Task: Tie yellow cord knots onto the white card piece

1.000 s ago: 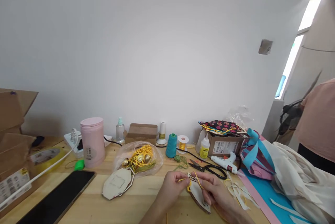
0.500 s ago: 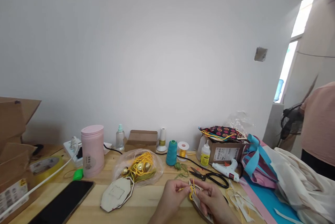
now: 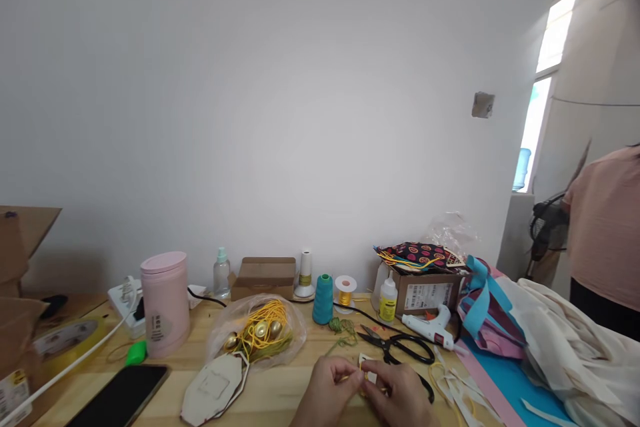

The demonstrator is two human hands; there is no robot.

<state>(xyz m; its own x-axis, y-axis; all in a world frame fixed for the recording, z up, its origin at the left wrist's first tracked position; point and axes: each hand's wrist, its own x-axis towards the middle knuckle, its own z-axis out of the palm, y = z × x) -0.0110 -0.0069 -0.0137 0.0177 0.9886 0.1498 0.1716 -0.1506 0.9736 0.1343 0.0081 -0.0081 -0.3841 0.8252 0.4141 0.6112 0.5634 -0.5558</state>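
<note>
Both hands are low in the head view, close together over the wooden table. My left hand (image 3: 327,390) is closed, thumb and forefinger pinching yellow cord. My right hand (image 3: 395,390) is closed around a small pale piece (image 3: 371,378) with yellow cord on it; the fingers hide most of that piece. The fingertips of the two hands nearly touch. Just beyond them lie black-handled scissors (image 3: 393,342) and a tangle of green thread (image 3: 342,327). To the left, a plastic bag (image 3: 299,334) holds yellow cords and gold bells, beside pale octagonal pieces (image 3: 213,388).
A teal thread cone (image 3: 323,299), glue bottle (image 3: 388,300), glue gun (image 3: 430,328) and cardboard box (image 3: 429,290) stand behind. Pink cup (image 3: 165,307) and phone (image 3: 120,397) are at left. White cloth (image 3: 555,340) lies right; a person in pink (image 3: 605,234) stands beyond.
The whole view has shifted, with most objects now further left. My right hand has turned and drawn in over the pale piece, which shows less than before.
</note>
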